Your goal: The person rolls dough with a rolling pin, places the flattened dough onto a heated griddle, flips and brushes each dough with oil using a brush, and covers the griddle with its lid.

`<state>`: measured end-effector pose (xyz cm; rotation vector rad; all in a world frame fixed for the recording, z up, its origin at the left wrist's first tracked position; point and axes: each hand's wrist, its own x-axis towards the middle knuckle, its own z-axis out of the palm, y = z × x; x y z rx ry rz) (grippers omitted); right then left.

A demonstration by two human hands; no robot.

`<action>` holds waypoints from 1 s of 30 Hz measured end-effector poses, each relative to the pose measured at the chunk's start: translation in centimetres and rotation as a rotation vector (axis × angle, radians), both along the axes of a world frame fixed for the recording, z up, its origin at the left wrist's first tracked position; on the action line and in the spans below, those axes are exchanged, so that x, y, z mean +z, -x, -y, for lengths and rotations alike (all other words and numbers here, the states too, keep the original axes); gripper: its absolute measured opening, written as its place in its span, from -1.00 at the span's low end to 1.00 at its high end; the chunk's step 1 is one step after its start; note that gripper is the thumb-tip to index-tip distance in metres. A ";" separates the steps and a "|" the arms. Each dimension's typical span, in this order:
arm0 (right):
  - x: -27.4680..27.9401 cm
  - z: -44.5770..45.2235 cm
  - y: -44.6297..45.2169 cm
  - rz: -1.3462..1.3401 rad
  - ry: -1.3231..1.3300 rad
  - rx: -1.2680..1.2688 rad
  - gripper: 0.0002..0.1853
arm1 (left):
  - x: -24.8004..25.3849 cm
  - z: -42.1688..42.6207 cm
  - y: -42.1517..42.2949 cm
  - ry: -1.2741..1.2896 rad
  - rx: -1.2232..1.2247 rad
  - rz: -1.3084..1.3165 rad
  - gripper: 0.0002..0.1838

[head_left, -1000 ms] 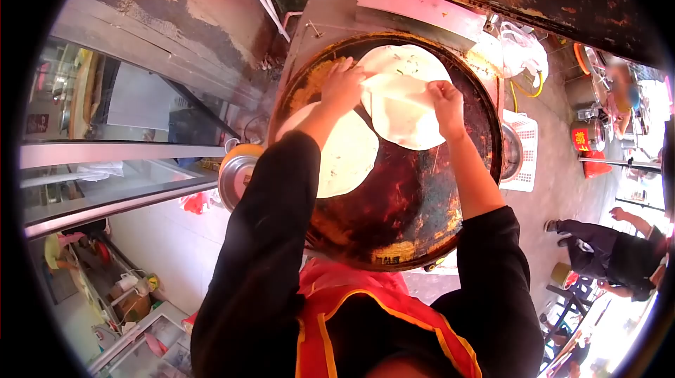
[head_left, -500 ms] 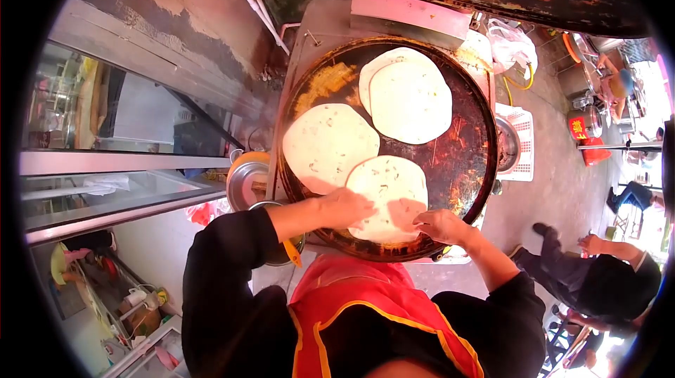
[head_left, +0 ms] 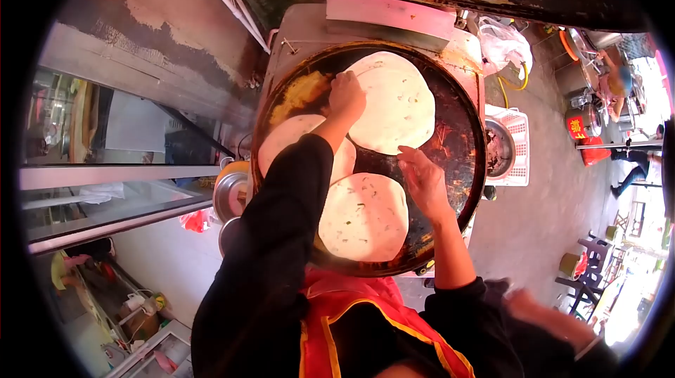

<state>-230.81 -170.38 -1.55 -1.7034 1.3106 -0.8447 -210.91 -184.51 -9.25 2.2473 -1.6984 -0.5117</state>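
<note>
The pan's (head_left: 454,160) widest bare stretch lies along its right side; the left dough (head_left: 283,140) reaches close to the rim, and the near dough (head_left: 363,220) sits near my edge. My left hand (head_left: 347,95) is curled at the far dough's (head_left: 395,105) left edge, its grip unclear. My right hand (head_left: 424,180), loosely open and empty, hovers by its lower edge. All three look pale, flat, roundish and flecked.

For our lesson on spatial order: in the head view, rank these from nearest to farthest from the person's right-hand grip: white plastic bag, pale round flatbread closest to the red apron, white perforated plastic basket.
1. Pale round flatbread: lower left, close by.
2. White perforated plastic basket: to the right.
3. White plastic bag: upper right, farthest.
</note>
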 end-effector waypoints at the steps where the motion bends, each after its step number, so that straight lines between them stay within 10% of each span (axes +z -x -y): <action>1: 0.0 0.6 0.5 -0.026 -0.052 -0.012 -0.73 | 0.3 0.3 0.1 -0.031 0.066 -0.015 -0.50; 5: -3.6 3.4 2.1 0.174 -0.160 -0.102 -0.68 | 0.6 1.8 -1.2 -0.291 -0.016 -0.067 -0.55; 10: -7.8 6.2 0.6 0.636 -0.133 -0.302 -0.61 | 3.2 -0.3 4.5 0.026 -0.600 0.179 -0.73; 11: -8.9 6.5 1.1 0.215 -0.080 -0.247 -0.65 | 7.4 -2.8 7.3 -0.114 -0.839 0.212 -0.77; 12: -8.5 6.3 1.0 0.097 -0.038 -0.259 -0.69 | 6.9 -5.3 9.1 0.377 -0.874 -0.084 -0.88; 14: -6.0 5.6 0.6 -0.038 0.037 -0.307 -0.76 | 8.7 -9.6 12.0 0.341 -1.124 0.040 -0.88; 16: -1.7 4.6 0.9 -0.118 0.098 -0.371 -0.82 | 9.4 -10.9 12.1 0.289 -1.230 -0.448 -0.83; 19: 2.5 3.7 2.6 -0.480 0.196 -0.385 -0.91 | 5.2 -8.7 9.8 0.428 -0.846 -0.745 -0.65; 21: 3.7 3.6 3.9 -1.056 0.406 -0.243 -0.85 | 1.5 -6.0 5.8 0.317 -0.789 0.193 -0.46; 23: 6.7 3.1 3.9 -1.164 0.456 -0.220 -0.84 | -3.7 -3.3 4.5 0.414 -0.437 -0.020 -0.38; 30: 11.8 3.1 4.7 -0.622 0.411 -0.321 -0.90 | -3.9 -1.2 3.0 0.203 -0.570 0.485 -0.24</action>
